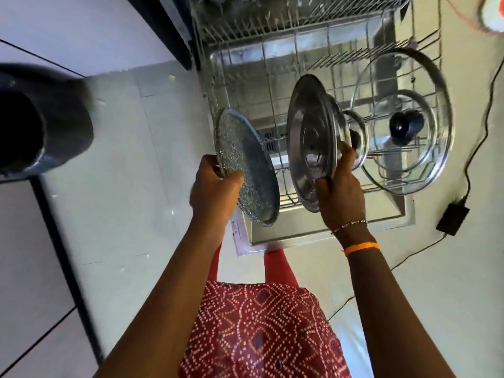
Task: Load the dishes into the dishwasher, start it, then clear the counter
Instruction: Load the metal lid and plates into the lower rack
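steel wire forms the pulled-out lower rack [237, 85] of the open dishwasher, which sits over the lowered door [313, 230] on a pale tiled floor [131, 159]. two hands work above it. the left hand [215, 186] grips the near rim of a speckled blue-grey plate [245, 165], thumb over the face and fingers curled behind, holding it on edge at the rack's front left corner. the right hand [341, 186] pinches the lower rim of a steel lid [311, 140], also held on edge above the rack's front row of tines. just behind that lid stands a smaller glass lid [357, 143], half hidden by it and by the right fingers; whether they touch cannot be told. a large glass lid [425, 148] with a dark knob [406, 126] leans in the rack on the right. that makes three lids and one plate. the upper rack [272, 15] is cut off at the top edge and its contents are too blurred to make out. a dark blurred cylinder [41, 124], possibly a pot or bin, juts in at the left, cut off by the frame. a black power adapter [452, 218] and its cord [485, 105] lie on the floor to the right of the door. two bands circle the right wrist, one beaded, one orange [361, 248].
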